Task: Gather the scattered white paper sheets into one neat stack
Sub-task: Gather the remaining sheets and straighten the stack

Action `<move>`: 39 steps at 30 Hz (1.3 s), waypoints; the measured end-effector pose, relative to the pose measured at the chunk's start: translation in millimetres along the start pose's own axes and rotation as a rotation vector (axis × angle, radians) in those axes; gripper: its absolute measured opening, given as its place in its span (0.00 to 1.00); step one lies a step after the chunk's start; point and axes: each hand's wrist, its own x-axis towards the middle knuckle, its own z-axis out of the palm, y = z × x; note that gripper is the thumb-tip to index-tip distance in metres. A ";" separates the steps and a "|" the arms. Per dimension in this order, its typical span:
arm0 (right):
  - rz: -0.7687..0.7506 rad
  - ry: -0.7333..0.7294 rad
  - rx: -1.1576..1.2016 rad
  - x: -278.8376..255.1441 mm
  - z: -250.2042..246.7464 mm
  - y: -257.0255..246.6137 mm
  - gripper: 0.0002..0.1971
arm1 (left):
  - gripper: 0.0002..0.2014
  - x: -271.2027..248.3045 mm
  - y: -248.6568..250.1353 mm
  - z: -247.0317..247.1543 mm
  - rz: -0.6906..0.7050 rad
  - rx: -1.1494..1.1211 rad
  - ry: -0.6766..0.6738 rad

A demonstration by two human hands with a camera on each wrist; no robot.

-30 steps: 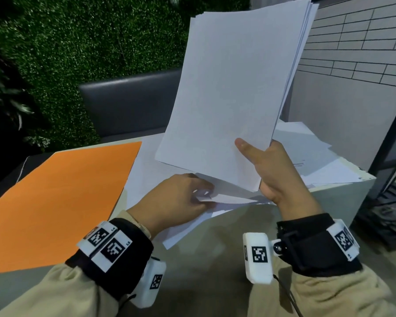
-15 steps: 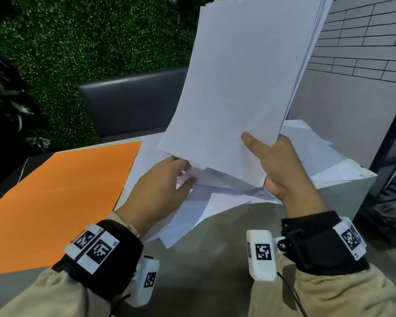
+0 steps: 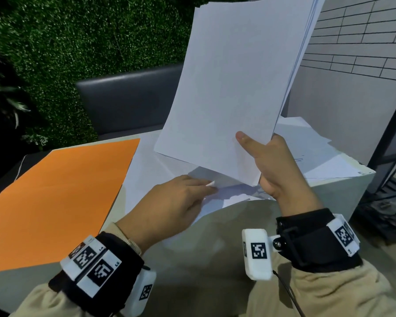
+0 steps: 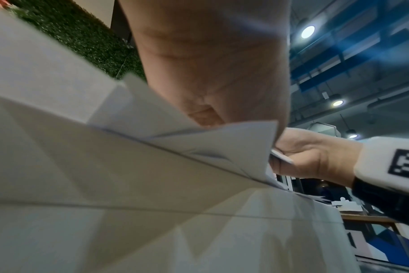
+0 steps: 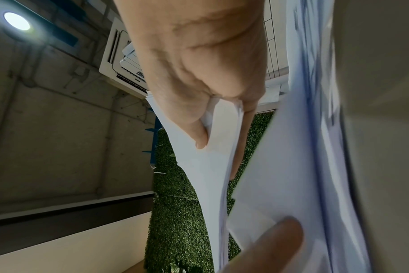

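Right hand [image 3: 276, 167] raised above the worktop [image 3: 226, 229], thumb across a near-upright stack of white sheets [image 3: 233, 88], clamping its lower corner. Left hand [image 3: 169, 202] low, palm down, fingers pinching a loose sheet [image 3: 217, 179] lying there.

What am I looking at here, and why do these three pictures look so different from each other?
No machine here: a person wearing cameras is tidying papers. The big picture comes from a head camera looking down at both hands. The other two come from cameras strapped to each wrist, looking along the hand, so they seem odd and close.

The right hand holds up a stack of white sheets, thumb in front; the right wrist view shows its fingers behind the stack. The left hand reaches for a loose sheet and pinches its corner. More loose sheets lie scattered on the pale table, beside a large orange sheet. The black-and-white squares are markers on the wrist bands.
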 end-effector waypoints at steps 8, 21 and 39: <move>-0.010 0.004 -0.028 0.2 1.5 1.1 0.18 | 0.26 7.1 17.5 -1.0 -0.094 0.039 -0.055; 0.008 -0.020 0.004 -4.5 3.6 -3.1 0.09 | 0.31 -27.7 -26.7 -12.2 -0.199 -0.165 -0.116; 0.013 -0.001 0.007 -3.4 4.1 -2.2 0.13 | 0.08 -36.8 -47.5 -10.9 -0.322 -0.511 0.029</move>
